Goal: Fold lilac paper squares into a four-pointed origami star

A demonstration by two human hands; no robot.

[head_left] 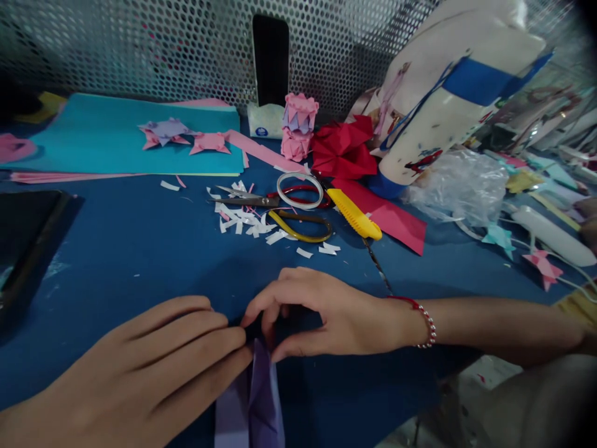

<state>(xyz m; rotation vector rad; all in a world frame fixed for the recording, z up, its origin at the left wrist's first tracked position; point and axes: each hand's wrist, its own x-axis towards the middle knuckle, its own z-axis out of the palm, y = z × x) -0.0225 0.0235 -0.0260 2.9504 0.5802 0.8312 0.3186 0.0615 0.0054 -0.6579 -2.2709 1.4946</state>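
A folded purple paper lies at 6 o'clock in the view, on a blue table, its lower end cut off by the edge of the view. The left hand, at 8 o'clock, is flat, fingers straight and together, their tips beside the paper's narrow peak. The right hand reaches in from 3 o'clock, its fingers curled and thumb close to the peak; whether it actually pinches the paper cannot be told. The main risk, as I judge it, is a crooked crease: the layers stand partly open, and uneven pressure from the flat hand could slide one past another. A hard squeeze at the thin peak could crumple or tear it. Reckoning from that peak, white paper scraps lie at 12 o'clock, and one caught under a fold could leave a bump. Scissors rest just beyond them, blades parted; a careless forward reach could nick a finger. At 1 o'clock is a yellow cutter, with a thin dark strip running toward the right wrist; if that is bare blade, a sideways sweep of the arm could meet it.
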